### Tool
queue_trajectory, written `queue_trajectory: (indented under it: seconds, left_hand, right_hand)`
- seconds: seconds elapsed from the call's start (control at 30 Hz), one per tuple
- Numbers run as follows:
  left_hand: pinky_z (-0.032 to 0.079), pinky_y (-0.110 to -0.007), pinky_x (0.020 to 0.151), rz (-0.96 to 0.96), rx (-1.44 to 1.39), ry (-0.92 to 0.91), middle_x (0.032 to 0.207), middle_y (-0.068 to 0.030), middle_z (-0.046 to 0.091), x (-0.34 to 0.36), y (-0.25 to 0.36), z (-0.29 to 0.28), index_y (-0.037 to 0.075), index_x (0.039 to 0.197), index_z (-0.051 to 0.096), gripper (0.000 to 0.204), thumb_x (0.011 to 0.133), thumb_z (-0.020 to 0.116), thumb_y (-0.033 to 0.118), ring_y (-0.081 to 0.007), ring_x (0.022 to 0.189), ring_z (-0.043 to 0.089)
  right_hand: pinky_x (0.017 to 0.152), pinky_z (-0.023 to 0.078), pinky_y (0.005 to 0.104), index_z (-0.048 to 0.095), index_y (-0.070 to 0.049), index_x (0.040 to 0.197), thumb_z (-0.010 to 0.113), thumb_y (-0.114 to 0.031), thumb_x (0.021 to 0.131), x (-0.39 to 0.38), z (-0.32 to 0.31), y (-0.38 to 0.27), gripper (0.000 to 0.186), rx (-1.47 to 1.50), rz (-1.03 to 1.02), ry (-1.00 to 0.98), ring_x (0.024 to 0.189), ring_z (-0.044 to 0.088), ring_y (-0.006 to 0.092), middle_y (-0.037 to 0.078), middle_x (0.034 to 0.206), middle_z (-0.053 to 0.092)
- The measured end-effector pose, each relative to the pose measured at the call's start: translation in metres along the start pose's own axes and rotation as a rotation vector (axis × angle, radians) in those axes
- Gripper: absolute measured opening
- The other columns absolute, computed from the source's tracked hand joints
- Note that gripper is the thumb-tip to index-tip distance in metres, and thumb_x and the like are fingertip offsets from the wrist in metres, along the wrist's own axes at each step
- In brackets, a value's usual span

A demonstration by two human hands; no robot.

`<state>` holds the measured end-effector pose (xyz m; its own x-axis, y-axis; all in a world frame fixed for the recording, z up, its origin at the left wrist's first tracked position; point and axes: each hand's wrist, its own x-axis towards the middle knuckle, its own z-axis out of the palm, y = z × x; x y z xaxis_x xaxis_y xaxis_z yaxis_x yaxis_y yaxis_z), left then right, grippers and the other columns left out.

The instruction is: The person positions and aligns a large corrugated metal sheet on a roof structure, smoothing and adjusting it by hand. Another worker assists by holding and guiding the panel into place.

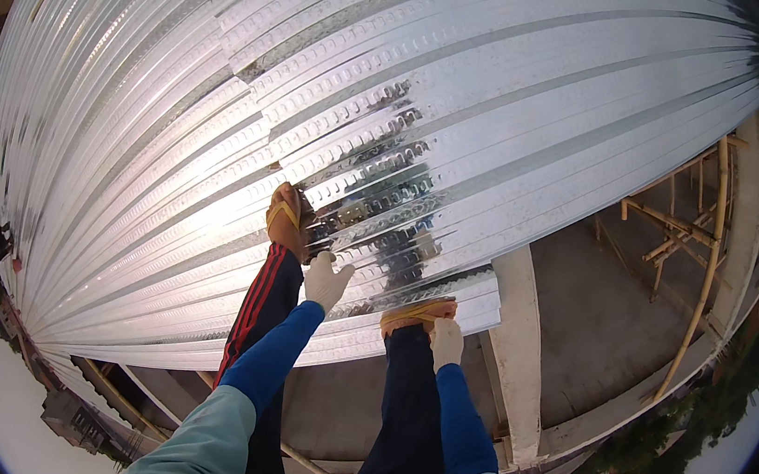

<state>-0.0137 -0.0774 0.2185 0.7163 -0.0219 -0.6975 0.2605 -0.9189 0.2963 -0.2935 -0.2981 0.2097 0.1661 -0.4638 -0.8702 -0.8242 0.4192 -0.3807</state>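
The right hand [447, 343], in a pale glove, is beside the right foot [427, 315]; whether its fingers grip the sheet edge, I cannot tell. The gloved left hand [325, 284] has its thumb apart from the fingers and appears to hold nothing. The ribbed metal sheet [525, 113] lies beyond these fingertips. Farther right stands a bamboo pole [711, 265].

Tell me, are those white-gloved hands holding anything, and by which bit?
I can't tell: the white-gloved left hand and right hand are over shiny, ridged silver metal sheets, but no grip shows clearly.
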Motion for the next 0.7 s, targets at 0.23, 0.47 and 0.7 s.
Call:
queue_trajectory:
  seconds: [0.23,0.47,0.7]
  left_hand:
    - [0.061,-0.046,0.095,0.014,-0.158,-0.177,0.112,-0.0204,0.081,-0.065,0.029,-0.101,0.000,0.126,0.074,0.055,0.098,0.082,0.047,-0.0360,0.107,0.080]
    - [0.060,-0.044,0.095,-0.099,-0.236,-0.211,0.109,-0.0208,0.082,-0.112,-0.003,-0.132,-0.002,0.115,0.077,0.050,0.100,0.080,0.045,-0.0351,0.104,0.080]
    - [0.061,-0.044,0.092,0.012,-0.225,-0.304,0.105,-0.0210,0.083,-0.143,0.012,-0.118,-0.002,0.115,0.079,0.048,0.100,0.079,0.044,-0.0334,0.101,0.081]
  right_hand:
    - [0.105,0.058,0.0437,0.071,0.008,0.136,0.076,-0.027,0.106,-0.191,-0.068,-0.085,0.046,-0.400,-0.123,0.061,0.120,0.075,0.0358,0.023,0.129,0.076]
    - [0.110,0.059,0.0525,0.070,0.006,0.140,0.076,-0.038,0.101,-0.319,-0.034,-0.144,0.059,-1.013,-0.116,-0.003,0.139,0.066,0.0417,0.026,0.144,0.068]
    - [0.106,0.061,0.0535,0.071,0.001,0.137,0.073,-0.044,0.101,-0.294,-0.016,-0.118,0.058,-0.966,-0.206,0.151,0.129,0.072,0.0418,0.024,0.140,0.072]
